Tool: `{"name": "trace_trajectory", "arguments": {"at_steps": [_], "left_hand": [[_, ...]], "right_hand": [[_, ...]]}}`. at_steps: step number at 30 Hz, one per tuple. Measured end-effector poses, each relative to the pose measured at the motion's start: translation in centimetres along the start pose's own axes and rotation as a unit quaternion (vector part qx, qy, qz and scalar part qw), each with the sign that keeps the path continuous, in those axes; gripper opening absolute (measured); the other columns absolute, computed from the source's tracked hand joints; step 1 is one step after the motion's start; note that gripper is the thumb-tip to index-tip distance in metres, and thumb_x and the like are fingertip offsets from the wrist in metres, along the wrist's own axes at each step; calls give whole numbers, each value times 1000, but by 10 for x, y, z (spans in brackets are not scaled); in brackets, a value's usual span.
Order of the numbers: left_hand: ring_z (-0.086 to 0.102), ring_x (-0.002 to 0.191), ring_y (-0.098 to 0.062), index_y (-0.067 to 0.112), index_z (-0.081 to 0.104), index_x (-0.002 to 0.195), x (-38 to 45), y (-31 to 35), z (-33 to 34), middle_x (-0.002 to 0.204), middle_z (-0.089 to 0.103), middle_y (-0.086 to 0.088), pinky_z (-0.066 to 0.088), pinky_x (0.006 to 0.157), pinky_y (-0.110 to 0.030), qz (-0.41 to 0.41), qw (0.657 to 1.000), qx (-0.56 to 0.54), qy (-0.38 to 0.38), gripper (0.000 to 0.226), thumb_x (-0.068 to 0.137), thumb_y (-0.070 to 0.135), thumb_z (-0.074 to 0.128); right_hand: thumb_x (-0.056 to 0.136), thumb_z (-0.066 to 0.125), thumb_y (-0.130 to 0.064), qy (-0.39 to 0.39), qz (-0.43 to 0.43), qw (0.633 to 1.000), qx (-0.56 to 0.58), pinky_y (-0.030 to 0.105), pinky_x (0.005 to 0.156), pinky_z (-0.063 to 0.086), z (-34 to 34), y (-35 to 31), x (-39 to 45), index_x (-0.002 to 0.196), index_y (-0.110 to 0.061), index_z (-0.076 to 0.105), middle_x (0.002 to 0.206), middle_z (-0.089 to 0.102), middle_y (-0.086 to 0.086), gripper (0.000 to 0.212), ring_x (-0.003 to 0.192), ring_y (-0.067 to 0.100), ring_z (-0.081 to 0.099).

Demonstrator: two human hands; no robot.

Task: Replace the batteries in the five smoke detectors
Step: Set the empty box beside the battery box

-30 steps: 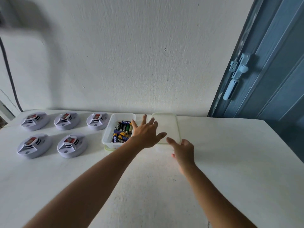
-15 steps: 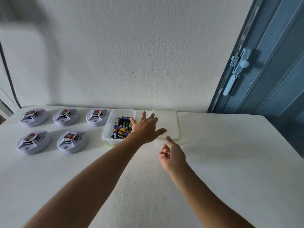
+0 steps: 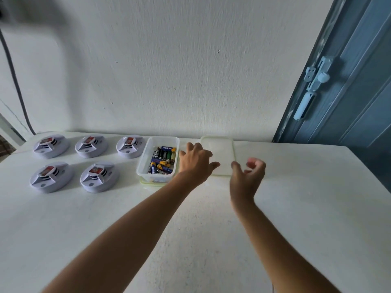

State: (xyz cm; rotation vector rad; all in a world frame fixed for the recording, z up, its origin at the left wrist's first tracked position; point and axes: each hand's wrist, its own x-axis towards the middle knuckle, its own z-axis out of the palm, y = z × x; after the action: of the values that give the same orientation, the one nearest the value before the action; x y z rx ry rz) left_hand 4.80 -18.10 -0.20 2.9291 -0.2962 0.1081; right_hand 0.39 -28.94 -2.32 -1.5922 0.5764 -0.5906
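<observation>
Head view shows the battery box [image 3: 146,166] uncovered, its lid [image 3: 222,153] beside it, five smoke detectors [image 3: 99,177] near the table's [image 3: 296,208] left edge seemingly unopened, left hand [image 3: 195,163] and right hand [image 3: 247,176] relaxed, grasping nothing

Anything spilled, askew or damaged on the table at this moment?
Nothing stands out. Five smoke detectors sit in two tidy rows, the batteries are all inside the open container, and its lid lies flat beside it. Both hands hold nothing.
</observation>
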Motion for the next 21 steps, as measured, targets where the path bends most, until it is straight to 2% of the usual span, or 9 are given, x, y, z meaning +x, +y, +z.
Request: {"name": "trace_trajectory", "arguments": {"at_steps": [1, 4, 6, 8, 9, 11, 14, 17, 21], "left_hand": [[36, 127, -27, 22, 59, 129, -2, 2, 2, 134, 51, -6, 35, 97, -41, 6, 1000, 4, 13, 45, 93, 48, 54], [44, 119, -27, 14, 62, 125, -8, 7, 7, 127, 56, -10, 40, 95, -39, 34, 998, 0, 43, 36, 97, 35, 51], [47, 119, -28, 11, 59, 125, -14, 6, 9, 128, 56, -13, 40, 98, -39, 57, 997, 8, 50, 36, 99, 32, 46], [44, 127, -30, 10, 53, 130, -23, 5, 11, 135, 52, -15, 32, 109, -42, 76, 996, 15, 34, 41, 100, 36, 42], [38, 134, -30, 10, 49, 134, -28, 5, 12, 142, 47, -15, 24, 114, -44, 80, 997, 15, 17, 46, 100, 39, 39], [20, 146, -29, 11, 36, 143, -35, 3, 14, 155, 29, -14, 9, 119, -51, 78, 997, 13, -20, 55, 101, 45, 32], [-2, 149, -29, 18, 26, 149, -31, -3, 15, 161, 11, -10, -2, 116, -61, 70, 996, 38, -41, 59, 100, 51, 24], [-8, 148, -30, 23, 24, 150, -21, -8, 10, 162, 7, -9, -5, 113, -67, 62, 994, 75, -57, 59, 100, 54, 22], [-9, 148, -31, 27, 22, 151, -4, -18, 1, 162, 7, -9, -3, 109, -72, 63, 989, 108, -84, 59, 99, 55, 22]], "right_hand": [[85, 65, -10, -21, -5, 999, -24, 35, 85, 48, 2, -1, 15, 114, -9, 49, 113, 52, 8, 33, 106, 28, 53], [90, 60, -17, -113, 85, 987, -82, 29, 83, 42, 14, -3, 60, 120, -6, 57, 122, 57, 11, 31, 112, 28, 56], [86, 64, -17, -171, 120, 972, -104, 31, 73, 42, 19, -4, 77, 94, -6, 63, 99, 61, 14, 14, 95, 32, 63], [80, 69, -13, -190, 143, 967, -92, 34, 63, 42, 19, 1, 86, 72, -10, 56, 81, 58, 15, 15, 75, 26, 60], [78, 70, -11, -190, 152, 966, -84, 36, 62, 46, 16, 4, 89, 70, -10, 56, 78, 59, 16, 16, 73, 26, 59], [79, 71, -6, -182, 175, 966, -54, 43, 70, 55, 6, 1, 84, 74, -4, 61, 83, 65, 20, 12, 76, 28, 63], [82, 70, -1, -169, 251, 952, 39, 41, 71, 57, -11, -3, 70, 83, 1, 61, 88, 66, 17, 10, 75, 27, 64], [81, 70, 2, -136, 324, 927, 134, 37, 71, 55, -17, -6, 44, 85, 3, 58, 86, 62, 16, 12, 78, 25, 61], [80, 71, 2, -97, 390, 886, 231, 40, 86, 55, -7, -7, 4, 93, 2, 55, 93, 58, 20, 20, 89, 29, 61]]}}
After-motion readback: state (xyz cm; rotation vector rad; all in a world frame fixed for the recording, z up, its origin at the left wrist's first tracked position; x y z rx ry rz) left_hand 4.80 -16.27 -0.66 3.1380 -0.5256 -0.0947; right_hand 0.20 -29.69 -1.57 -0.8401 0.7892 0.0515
